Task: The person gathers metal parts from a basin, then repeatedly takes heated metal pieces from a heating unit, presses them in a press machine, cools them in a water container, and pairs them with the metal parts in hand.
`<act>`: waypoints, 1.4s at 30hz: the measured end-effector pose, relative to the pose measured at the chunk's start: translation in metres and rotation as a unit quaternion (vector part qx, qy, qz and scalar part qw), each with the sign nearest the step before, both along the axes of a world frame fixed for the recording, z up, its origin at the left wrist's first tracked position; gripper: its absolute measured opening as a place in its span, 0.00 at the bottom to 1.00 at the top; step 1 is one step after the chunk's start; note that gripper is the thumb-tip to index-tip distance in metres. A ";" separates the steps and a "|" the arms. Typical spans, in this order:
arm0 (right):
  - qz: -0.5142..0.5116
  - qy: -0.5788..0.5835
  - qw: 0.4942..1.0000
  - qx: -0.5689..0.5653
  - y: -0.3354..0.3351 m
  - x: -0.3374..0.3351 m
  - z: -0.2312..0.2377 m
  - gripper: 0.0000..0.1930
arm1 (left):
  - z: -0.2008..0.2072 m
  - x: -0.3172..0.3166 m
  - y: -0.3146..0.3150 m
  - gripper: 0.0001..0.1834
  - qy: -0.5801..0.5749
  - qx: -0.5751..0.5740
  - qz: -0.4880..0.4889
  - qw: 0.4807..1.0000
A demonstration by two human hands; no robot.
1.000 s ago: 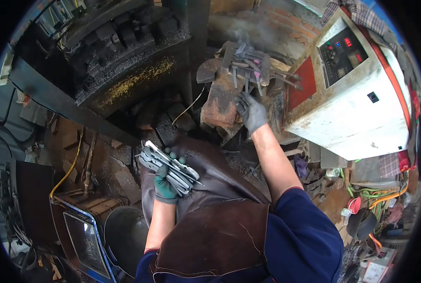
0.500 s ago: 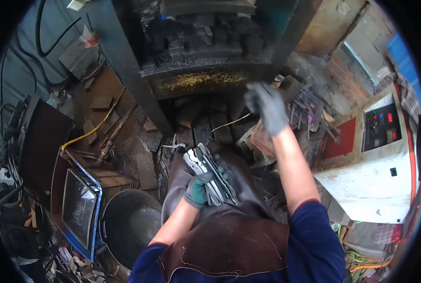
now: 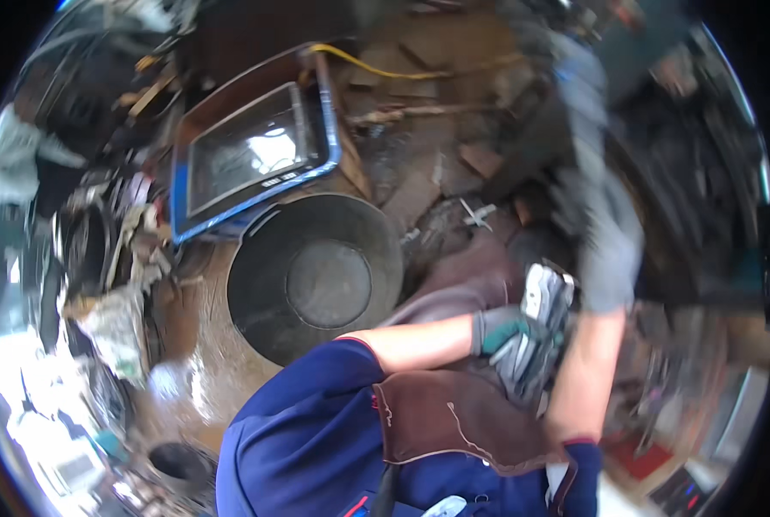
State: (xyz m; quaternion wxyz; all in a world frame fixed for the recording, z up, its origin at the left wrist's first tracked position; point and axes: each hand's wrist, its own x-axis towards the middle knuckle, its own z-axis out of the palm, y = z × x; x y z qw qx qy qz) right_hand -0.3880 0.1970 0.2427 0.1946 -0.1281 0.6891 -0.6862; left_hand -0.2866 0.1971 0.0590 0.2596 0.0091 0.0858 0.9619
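Metal pieces [image 3: 536, 332] gripped in left hand [image 3: 498, 331].

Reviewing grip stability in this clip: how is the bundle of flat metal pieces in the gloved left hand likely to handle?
The bundle of flat metal pieces looks rigid, probably heavy for its size. The pieces seem loosely stacked and fanned, so they may slide against one another if tilted. The left hand wraps only one end, though its glove likely helps grip. The right hand is blurred, seemingly not supporting it.
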 end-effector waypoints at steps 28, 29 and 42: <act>-0.351 -0.003 0.935 -0.041 0.276 0.065 -0.072 0.09 | -0.008 0.016 -0.004 0.30 -0.066 -0.006 -0.062 0.996; -0.303 0.229 0.918 0.113 0.261 0.047 -0.065 0.10 | -0.004 0.017 -0.004 0.29 -0.068 0.000 -0.060 0.996; -0.226 -0.052 0.970 -0.075 0.089 -0.161 0.010 0.07 | -0.011 0.012 -0.012 0.27 -0.047 0.036 -0.020 0.998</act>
